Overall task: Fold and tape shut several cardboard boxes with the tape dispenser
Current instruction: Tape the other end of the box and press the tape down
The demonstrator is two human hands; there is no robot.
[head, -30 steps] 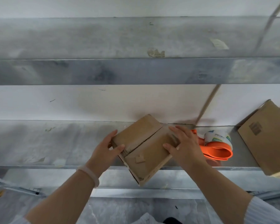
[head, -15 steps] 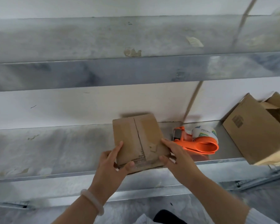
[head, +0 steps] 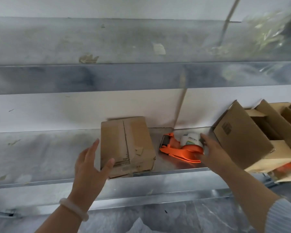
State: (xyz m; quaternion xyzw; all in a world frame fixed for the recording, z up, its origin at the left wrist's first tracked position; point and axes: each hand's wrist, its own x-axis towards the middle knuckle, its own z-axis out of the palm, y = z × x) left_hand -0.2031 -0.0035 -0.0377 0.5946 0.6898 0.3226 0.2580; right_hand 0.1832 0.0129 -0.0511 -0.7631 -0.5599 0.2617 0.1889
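left grip (head: 91, 167) released, thumb on box (head: 126, 142) sitting on shelf (head: 40, 148). right grip (head: 213, 152) released, fingers touching tape dispenser (head: 180, 148), nothing grasped.

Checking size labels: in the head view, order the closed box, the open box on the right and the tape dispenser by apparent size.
Largest: open box
Next: closed box
Smallest: tape dispenser

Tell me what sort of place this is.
Likely a storeroom or packing area: a bare metal shelf along a white wall, cardboard boxes standing on it, and an orange tape dispenser lying between them.
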